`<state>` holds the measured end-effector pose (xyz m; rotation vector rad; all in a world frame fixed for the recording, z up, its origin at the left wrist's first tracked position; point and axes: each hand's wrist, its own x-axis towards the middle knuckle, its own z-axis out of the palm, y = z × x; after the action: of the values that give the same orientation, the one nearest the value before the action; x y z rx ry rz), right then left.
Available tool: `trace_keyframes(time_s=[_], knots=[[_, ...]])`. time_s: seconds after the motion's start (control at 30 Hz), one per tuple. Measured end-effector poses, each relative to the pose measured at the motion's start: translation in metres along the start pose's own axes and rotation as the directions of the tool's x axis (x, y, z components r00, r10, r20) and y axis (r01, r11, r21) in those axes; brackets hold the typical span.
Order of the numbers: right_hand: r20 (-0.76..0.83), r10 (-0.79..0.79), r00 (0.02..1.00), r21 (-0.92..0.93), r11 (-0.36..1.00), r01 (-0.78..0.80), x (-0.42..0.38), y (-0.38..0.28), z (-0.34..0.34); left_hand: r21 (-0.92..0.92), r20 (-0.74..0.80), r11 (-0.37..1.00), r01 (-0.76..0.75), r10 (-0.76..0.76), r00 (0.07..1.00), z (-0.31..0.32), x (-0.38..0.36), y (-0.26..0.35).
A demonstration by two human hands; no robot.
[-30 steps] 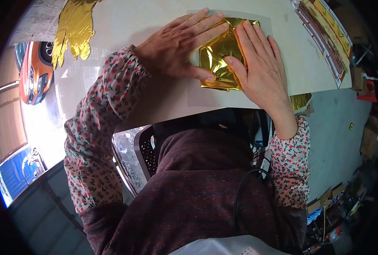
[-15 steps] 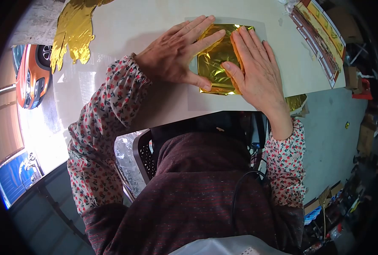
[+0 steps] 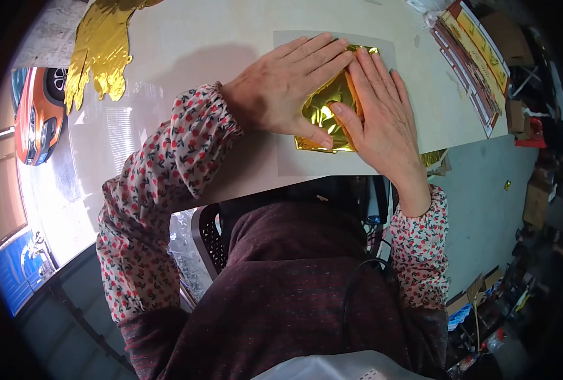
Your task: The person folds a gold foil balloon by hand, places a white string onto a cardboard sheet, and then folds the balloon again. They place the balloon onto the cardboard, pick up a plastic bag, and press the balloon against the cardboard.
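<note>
A shiny gold foil sheet (image 3: 327, 113) lies on the table, over a thin greyish rectangle (image 3: 287, 158) whose edges show around it. My left hand (image 3: 281, 82) rests flat across the foil's left and upper part, fingers stretched out and thumb on its lower left. On the foil's right side lies my right hand (image 3: 386, 117), palm down, fingers long and pointing away from me, thumb spread to the left. The fingertips of both hands come close together near the foil's top. Much of the foil is hidden under the hands.
More crinkled gold foil (image 3: 101, 54) lies at the table's far left. Patterned printed sheets (image 3: 474, 60) are stacked at the right end. Gold pieces (image 3: 432, 158) show below the table's front edge. A dark chair (image 3: 205, 237) stands beneath me.
My left hand has slid right over the foil, its fingers closer together and nearer my right hand, covering more of it. My right hand stays on the foil's right side. The view has shifted slightly.
</note>
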<state>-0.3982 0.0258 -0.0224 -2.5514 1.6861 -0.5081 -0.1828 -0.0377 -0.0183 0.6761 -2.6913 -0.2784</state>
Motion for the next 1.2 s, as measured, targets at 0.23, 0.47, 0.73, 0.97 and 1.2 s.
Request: trace_keyframes(time_s=[0.23, 0.47, 0.73, 0.97, 1.2], knots=[[-0.001, 0.117, 0.993, 0.031, 0.993, -0.117, 0.005, -0.005, -0.007, 0.015, 0.031, 0.999, 0.029, -0.029, 0.999, -0.001, -0.002, 0.001], [-0.053, 0.175, 0.983, 0.126, 0.978, -0.167, 0.003, 0.004, -0.01, 0.065, 0.074, 0.997, 0.035, -0.04, 0.996, 0.001, 0.002, 0.001], [-0.125, -0.005, 0.992, 0.039, 0.999, 0.01, 0.011, 0.028, -0.008, 0.084, 0.067, 0.996, 0.035, -0.041, 0.997, 0.005, -0.001, 0.0], [-0.298, 0.037, 0.954, 0.077, 0.997, -0.015, -0.042, 0.011, -0.024, 0.097, 0.051, 0.995, 0.034, -0.039, 0.998, 0.009, -0.002, -0.002], [-0.119, -0.029, 0.993, 0.154, 0.987, 0.047, -0.096, -0.069, -0.022, 0.144, 0.083, 0.989, 0.021, -0.034, 0.996, 0.008, -0.002, -0.004]])
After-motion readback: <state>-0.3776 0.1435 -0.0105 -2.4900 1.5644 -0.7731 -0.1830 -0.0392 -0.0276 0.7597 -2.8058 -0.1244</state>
